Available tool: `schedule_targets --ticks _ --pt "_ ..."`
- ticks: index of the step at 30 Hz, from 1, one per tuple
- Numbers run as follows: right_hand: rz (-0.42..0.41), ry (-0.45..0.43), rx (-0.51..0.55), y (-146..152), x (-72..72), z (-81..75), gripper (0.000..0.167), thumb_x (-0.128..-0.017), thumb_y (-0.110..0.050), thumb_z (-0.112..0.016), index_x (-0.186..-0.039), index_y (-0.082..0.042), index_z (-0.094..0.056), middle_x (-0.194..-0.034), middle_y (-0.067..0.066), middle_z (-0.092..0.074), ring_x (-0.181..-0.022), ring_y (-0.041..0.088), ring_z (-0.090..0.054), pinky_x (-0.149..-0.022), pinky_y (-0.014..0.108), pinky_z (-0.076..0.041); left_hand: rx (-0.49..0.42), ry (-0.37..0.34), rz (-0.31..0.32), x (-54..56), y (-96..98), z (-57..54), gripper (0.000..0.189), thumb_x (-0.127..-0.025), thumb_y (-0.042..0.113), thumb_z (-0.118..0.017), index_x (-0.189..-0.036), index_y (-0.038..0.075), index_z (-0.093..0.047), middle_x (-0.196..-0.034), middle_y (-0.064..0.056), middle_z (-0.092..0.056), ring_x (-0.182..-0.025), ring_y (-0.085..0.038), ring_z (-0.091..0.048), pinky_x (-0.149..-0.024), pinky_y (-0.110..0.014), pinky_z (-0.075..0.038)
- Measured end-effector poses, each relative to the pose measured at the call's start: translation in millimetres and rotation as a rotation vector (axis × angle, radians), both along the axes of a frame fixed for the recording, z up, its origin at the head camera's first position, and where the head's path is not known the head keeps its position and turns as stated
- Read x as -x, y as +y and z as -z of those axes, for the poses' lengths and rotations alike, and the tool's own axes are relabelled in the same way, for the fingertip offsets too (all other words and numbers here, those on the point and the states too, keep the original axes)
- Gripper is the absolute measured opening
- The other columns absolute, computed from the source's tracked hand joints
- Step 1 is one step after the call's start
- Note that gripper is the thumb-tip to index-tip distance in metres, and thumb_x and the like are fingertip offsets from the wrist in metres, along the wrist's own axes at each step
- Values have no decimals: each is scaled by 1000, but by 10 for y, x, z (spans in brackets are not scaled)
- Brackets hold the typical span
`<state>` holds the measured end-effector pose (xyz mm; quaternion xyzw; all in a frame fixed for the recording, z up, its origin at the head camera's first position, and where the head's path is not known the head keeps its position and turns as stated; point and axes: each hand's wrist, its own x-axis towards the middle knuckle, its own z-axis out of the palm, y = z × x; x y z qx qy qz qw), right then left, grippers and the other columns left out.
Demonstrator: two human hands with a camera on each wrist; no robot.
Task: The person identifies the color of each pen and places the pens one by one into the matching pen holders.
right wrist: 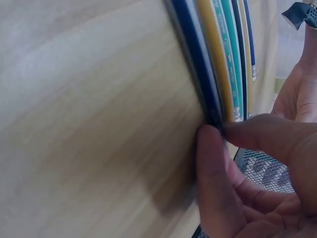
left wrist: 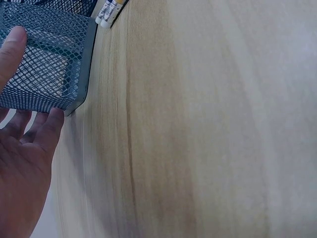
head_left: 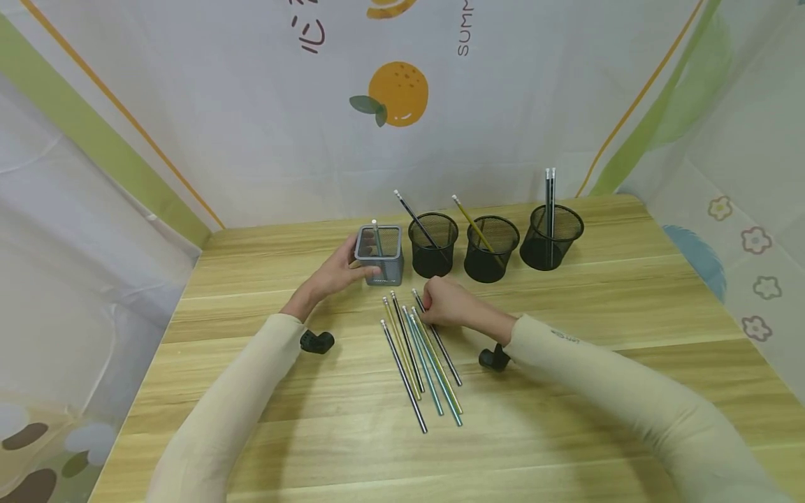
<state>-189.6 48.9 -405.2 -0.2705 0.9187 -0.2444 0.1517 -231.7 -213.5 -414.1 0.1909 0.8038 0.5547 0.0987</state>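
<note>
My left hand (head_left: 337, 273) grips a square grey mesh pen holder (head_left: 390, 270), thumb on the near side and fingers on the left. One light blue-green pencil (head_left: 377, 239) stands tilted in it. With thumb and forefinger, my right hand (head_left: 451, 304) pinches a dark blue pencil (right wrist: 194, 54) near its eraser end, and this pencil lies on the table at the right of a group. Beside it lie several loose pencils (head_left: 402, 356) in yellow, teal and dark colours, eraser ends toward the holders. In the left wrist view, thumb and fingertips touch the holder's mesh (left wrist: 47, 69).
Three round black mesh holders stand in a row to the right: the left one (head_left: 432, 261) with a dark pencil, the middle one (head_left: 484, 267) with a yellow pencil, the right one (head_left: 536, 253) with two dark pencils. A printed curtain (head_left: 503, 140) hangs behind the wooden table (head_left: 302, 447).
</note>
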Motion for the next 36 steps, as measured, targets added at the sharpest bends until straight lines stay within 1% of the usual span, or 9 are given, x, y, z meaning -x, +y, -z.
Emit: schedule_targets --ticks 3,6,11,16,23,28,31,33,36 --pt "-13 -20 -29 -6 -12 -34 41 -80 -2 -73 -53 -14 -44 -48 -8 -33 -46 9 -31 -45 22 -24 -1 1 0 1 -8 3 78 -94 -2 -71 -158 4 -27 -146 -21 -46 -140 -37 -39 -118 -51 -24" --pt "-31 -22 -54 -11 -23 -60 49 -79 0 -70 -50 -17 -35 -46 -9 -24 -45 7 -21 -44 22 -16 -5 -3 -1 0 -14 5 77 -94 -3 -70 -158 4 -27 -147 -21 -46 -140 -37 -39 -118 -52 -24" --pt "-45 -19 -88 -12 -39 -81 48 -75 2 -67 -49 -19 -33 -46 -10 -21 -45 6 -18 -43 22 -15 -15 -12 8 -10 -11 -2 78 -95 -3 -70 -159 4 -25 -147 -21 -45 -141 -37 -38 -118 -52 -24" --pt "-54 -27 -85 7 -40 -73 47 -70 5 -64 -48 -19 -30 -46 -10 -19 -45 7 -15 -43 22 -13 -14 -17 9 -12 -9 -6 78 -95 -2 -70 -159 5 -25 -148 -21 -44 -142 -37 -37 -118 -53 -24" --pt "-89 -42 -72 28 -11 -74 46 -69 4 -64 -47 -19 -31 -44 -10 -21 -45 6 -15 -43 21 -12 -14 -21 7 5 -23 14 79 -95 -1 -70 -159 6 -24 -148 -21 -43 -143 -36 -35 -118 -53 -23" --pt "-102 -69 -50 64 19 -94 46 -73 1 -66 -47 -19 -34 -44 -11 -24 -44 5 -20 -43 21 -14 -9 -17 6 2 -18 8 78 -95 -1 -70 -159 6 -26 -148 -21 -45 -141 -37 -37 -118 -54 -23" --pt "-87 -88 -42 84 33 -136 45 -76 0 -70 -50 -18 -38 -45 -10 -28 -45 6 -25 -44 22 -19 -6 -17 7 6 -14 7 78 -95 -1 -70 -159 6 -27 -147 -20 -45 -141 -37 -38 -118 -53 -23" --pt "-76 -84 -33 92 34 -182 36 -77 0 -71 -54 -15 -47 -49 -8 -38 -47 8 -34 -45 22 -28 -8 -18 8 8 -15 9 78 -95 -1 -70 -159 6 -26 -147 -20 -45 -141 -37 -38 -118 -53 -22" --pt "-73 -63 -14 106 31 -266 21 -78 0 -72 -66 -10 -58 -59 -4 -51 -53 11 -45 -50 24 -40 -12 -20 10 10 -17 9 78 -95 -2 -70 -159 5 -25 -148 -21 -45 -141 -37 -38 -118 -53 -22"
